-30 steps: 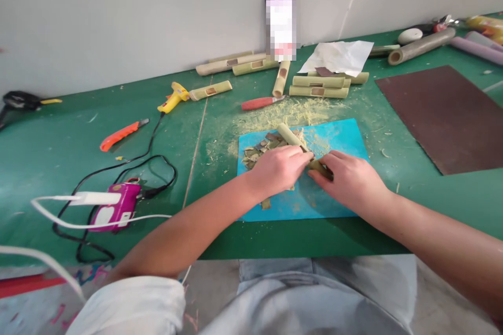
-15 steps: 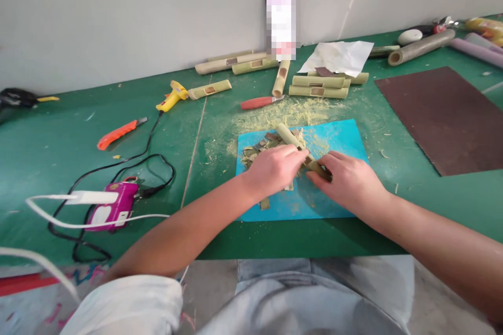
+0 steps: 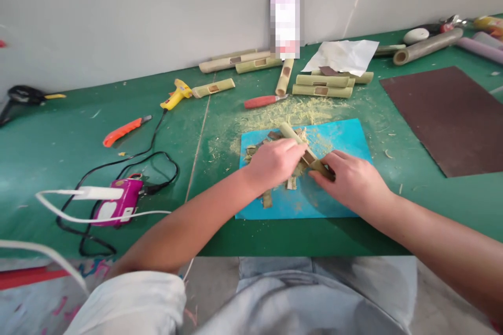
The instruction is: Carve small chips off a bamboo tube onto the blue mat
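Observation:
A bamboo tube (image 3: 291, 132) with a rectangular opening lies slantwise over the blue sheet (image 3: 330, 204). My left hand (image 3: 278, 161) is closed around its upper middle part, fingertips at the edge of the opening. Around the near end of the tube, my right hand (image 3: 346, 174) is closed with thumb and fingers. Chips of bamboo (image 3: 267, 199) and pale shavings lie on the sheet under and beside my left hand. Whether either hand holds a small piece besides the tube is hidden.
Behind the sheet lie a red-handled knife (image 3: 264, 101) and several cut bamboo tubes (image 3: 322, 91). Leftward are an orange cutter (image 3: 124, 132), a yellow glue gun (image 3: 176, 95), and a purple power strip (image 3: 121, 201) with cables. A brown sheet (image 3: 448, 120) lies at right.
My left hand has shifted slightly back along the tube, so more of its opening shows. My right hand keeps its grip. The whole view has moved a little.

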Available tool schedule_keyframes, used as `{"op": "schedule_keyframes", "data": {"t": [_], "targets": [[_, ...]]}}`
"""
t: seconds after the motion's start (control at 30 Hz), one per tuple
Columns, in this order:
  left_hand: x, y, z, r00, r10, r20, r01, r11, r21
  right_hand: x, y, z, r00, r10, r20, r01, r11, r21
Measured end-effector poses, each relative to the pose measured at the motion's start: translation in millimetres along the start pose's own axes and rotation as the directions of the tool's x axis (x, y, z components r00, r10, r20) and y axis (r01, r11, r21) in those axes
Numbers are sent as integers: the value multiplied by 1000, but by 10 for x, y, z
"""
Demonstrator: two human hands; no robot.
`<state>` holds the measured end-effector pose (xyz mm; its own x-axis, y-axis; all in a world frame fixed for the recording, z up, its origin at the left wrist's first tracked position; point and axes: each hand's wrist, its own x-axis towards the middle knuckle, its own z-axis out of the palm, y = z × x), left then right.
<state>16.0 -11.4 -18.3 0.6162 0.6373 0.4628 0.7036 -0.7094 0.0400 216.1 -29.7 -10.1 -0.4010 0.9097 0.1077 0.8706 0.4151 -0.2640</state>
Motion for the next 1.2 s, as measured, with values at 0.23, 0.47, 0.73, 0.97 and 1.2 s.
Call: {"op": "schedule_keyframes", "data": {"t": [0.23,0.47,0.73,0.97,1.2], "targets": [[17,-42,-12,996,88,36,-89,996,22,-4,15,3,1000,-6,-9,6,1000,12],[-25,-5,-14,1000,9,22,-7,997,-79,-2,11,12,1000,9,8,-9,1000,2],[-11,24,4,998,57,0,-57,996,62,-2,32,24,1000,-9,4,9,1000,8],[10,-5,12,999,-5,34,7,999,-45,1,22,24,1000,-22,-8,22,1000,0],[3,3,4,1000,-8,0,8,999,-51,0,-3,10,1000,-6,5,6,1000,-4]]}}
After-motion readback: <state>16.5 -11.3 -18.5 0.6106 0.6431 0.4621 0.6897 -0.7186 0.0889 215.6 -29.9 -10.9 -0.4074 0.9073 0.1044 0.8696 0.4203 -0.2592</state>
